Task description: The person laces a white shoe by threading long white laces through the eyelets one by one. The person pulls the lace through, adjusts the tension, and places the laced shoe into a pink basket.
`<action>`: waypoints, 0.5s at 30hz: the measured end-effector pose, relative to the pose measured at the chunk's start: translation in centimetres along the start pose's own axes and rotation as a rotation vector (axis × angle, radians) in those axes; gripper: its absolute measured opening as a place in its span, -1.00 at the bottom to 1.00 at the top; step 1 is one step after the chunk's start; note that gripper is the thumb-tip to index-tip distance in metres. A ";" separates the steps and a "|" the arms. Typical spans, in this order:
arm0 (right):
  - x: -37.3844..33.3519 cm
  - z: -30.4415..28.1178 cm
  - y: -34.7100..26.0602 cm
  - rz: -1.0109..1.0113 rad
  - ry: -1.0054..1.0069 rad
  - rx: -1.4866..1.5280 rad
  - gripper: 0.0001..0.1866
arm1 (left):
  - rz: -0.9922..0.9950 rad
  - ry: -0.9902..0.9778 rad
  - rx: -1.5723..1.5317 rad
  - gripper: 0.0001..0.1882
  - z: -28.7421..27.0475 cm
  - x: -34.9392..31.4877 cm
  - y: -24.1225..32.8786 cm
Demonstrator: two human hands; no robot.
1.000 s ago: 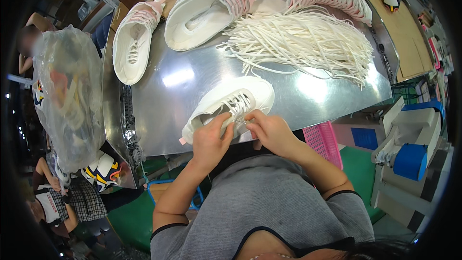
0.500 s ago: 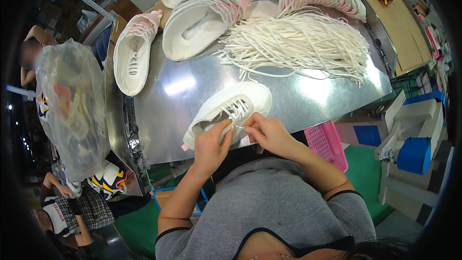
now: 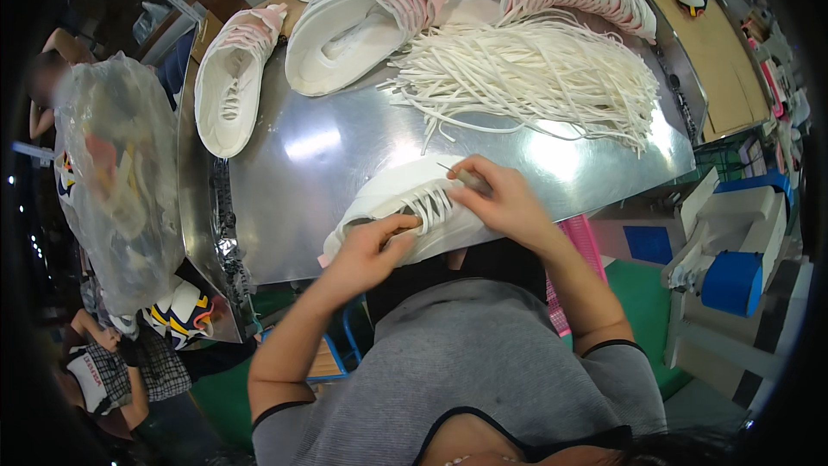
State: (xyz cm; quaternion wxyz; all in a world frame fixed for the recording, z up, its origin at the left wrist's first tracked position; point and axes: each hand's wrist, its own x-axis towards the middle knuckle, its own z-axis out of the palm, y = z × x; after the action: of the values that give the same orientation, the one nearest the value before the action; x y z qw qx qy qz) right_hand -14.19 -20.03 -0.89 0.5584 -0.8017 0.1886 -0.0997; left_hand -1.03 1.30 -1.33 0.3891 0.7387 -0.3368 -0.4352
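A white shoe upper (image 3: 392, 183) with white lacing across its throat lies tilted at the table's near edge. My left hand (image 3: 371, 252) is closed on it, thumb and fingers pinching the edge of its opening beside the laces (image 3: 431, 205). Over the toe side, my right hand (image 3: 504, 203) is closed round an awl-like tool (image 3: 472, 179) with a short handle and a thin metal tip. Whether that tip is hooked cannot be made out. Most of the handle is hidden by my fingers.
A heap of loose white laces (image 3: 535, 78) covers the far right of the metal table (image 3: 302, 194). Stacked white-and-pink uppers (image 3: 345, 43) stand behind, with one laced upper (image 3: 228, 99) at left. A pink basket (image 3: 585, 246) sits below the right edge. Other people work at left.
My right hand has moved up and away from the laces toward the toe, and the tool's thin tip now shows. My left hand stays at the opening.
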 end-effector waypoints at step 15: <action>1.0 3.5 3.1 -0.088 0.079 -0.399 -0.80 | 0.312 -0.303 0.713 -0.72 -3.7 2.5 0.8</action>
State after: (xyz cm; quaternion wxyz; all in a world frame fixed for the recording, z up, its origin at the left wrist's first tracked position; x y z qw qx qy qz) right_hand -12.52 -18.37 -5.06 0.3756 -0.8994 0.1911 -0.1162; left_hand 3.14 -0.17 -0.43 0.1163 0.6948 -0.6278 -0.3311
